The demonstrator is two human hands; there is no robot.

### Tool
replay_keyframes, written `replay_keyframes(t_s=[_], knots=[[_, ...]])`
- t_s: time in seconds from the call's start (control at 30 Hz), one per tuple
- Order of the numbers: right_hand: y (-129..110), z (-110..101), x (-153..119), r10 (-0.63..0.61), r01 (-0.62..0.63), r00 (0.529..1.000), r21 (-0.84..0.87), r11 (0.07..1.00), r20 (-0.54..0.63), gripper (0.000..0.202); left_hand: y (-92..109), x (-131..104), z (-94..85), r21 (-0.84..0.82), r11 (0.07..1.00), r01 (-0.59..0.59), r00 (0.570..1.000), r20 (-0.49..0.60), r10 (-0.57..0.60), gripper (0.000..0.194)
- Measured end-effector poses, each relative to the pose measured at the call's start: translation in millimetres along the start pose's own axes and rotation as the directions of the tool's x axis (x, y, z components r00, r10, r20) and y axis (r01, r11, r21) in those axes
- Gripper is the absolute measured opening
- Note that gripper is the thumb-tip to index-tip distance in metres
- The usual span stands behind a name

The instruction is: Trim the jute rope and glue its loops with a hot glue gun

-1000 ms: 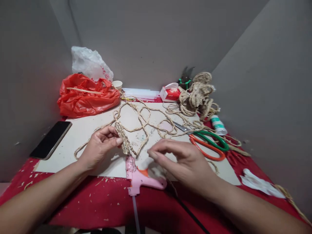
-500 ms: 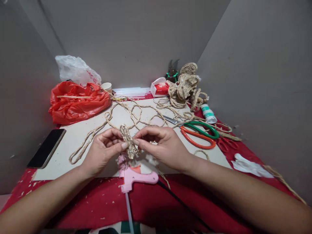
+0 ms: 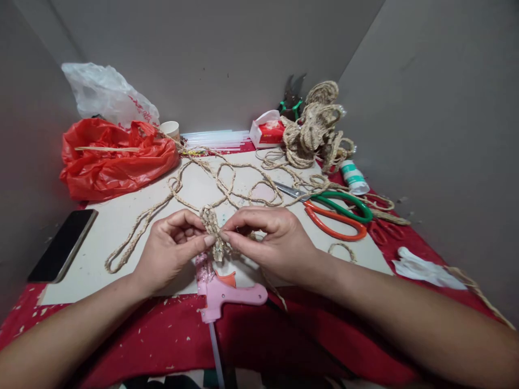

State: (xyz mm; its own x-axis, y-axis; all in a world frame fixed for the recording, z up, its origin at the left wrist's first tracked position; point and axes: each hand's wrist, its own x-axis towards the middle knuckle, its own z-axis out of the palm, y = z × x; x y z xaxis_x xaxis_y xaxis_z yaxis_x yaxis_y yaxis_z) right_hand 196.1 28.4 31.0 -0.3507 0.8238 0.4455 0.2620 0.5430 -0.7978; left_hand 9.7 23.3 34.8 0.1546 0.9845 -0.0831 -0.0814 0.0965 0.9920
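Between my hands is a small bundle of braided straw rope [image 3: 210,219], held upright above the white board. My left hand [image 3: 172,248] pinches its left side, with the thumb pressed across the front. From the other side my right hand [image 3: 265,235] pinches the bundle's edge between thumb and forefinger; what exactly lies between those fingertips is too small to tell. Just below the bundle lies a pink glue gun [image 3: 231,296], its nozzle end partly hidden and a clear glue stick [image 3: 215,346] protruding toward me. Loose braided rope [image 3: 138,232] winds over the board behind my hands.
Scissors [image 3: 336,216] with green and orange handles lie right of centre. A phone [image 3: 62,246] and a red plastic bag [image 3: 117,167] are at left. Along the back are glue sticks [image 3: 214,139], a tissue pack [image 3: 267,129], pliers [image 3: 292,97] and coiled rope [image 3: 318,127].
The camera view has shifted slightly, so the table items appear moved outward. Both hands keep their pinch on the rope bundle, almost unchanged.
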Motion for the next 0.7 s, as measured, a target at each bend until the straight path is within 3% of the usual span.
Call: replay_keyframes(t_s=[0.37,0.57,0.7], knots=[[2.8,1.0,-2.9,-0.117,0.119,0.993,-0.107,0.987,0.026,0.013,-3.1,0.2,-0.6,0.042,0.999,-0.013,1.0,0.001,0.013,0.022],[2.6,3.0,-4.0,-0.101,0.1,0.995,-0.149,0.984,0.005,0.013,-2.9,0.1,2.7,0.04,0.999,-0.014,1.0,-0.008,0.014,0.022],[3.4,4.0,-3.7,-0.015,0.013,1.0,-0.106,0.994,-0.015,0.013,-4.2,-0.9,3.7,0.076,0.997,-0.036,0.999,-0.013,0.037,0.023]])
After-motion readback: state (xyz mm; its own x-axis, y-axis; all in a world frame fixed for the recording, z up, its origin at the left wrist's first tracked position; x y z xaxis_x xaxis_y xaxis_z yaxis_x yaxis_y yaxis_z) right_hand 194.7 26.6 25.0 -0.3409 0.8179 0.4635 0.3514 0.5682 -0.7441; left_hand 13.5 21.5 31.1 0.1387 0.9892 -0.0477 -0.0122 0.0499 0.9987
